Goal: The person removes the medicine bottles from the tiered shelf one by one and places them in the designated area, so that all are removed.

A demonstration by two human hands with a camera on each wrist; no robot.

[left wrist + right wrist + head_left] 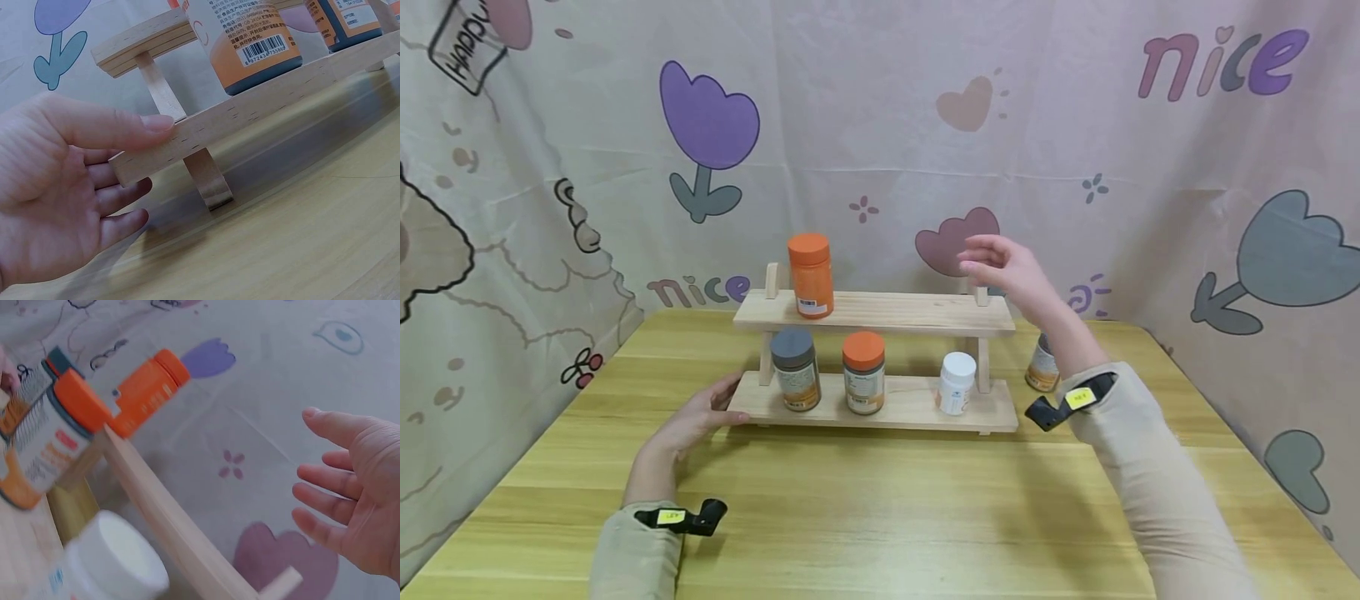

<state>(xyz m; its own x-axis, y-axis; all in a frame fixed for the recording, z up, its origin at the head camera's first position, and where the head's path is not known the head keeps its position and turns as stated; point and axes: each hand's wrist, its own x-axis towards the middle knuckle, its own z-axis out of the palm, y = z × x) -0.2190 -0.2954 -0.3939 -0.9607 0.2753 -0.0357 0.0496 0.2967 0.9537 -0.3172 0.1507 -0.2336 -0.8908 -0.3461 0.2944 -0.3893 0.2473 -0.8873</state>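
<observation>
a pale two-tier wooden rack (895,310) stands on the light yellow wood-grained bench (865,508). the left hand (700,412) is grasping the left end of the rack's lower tier, its thumb along the front edge and the other fingers round behind the end. the right hand (1011,271) is released, fingers loosely bent and holding nothing, above the right end of the rack's upper tier and apart from the wood.

on the rack's upper tier, towards its left end, stands an orange cylindrical bottle with an orange lid (811,282). along the rack's lower tier, from left to right, stand a dark jar with a grey lid and a white and orange label (797,379), a dark jar with an orange lid (864,379) and a small white bottle with a white lid (957,385), all upright. to the right of the rack, a labelled jar (1042,367) sits on the bench, its top hidden by the right forearm. behind the rack hangs a pale cloth printed with flowers (850,125).
</observation>
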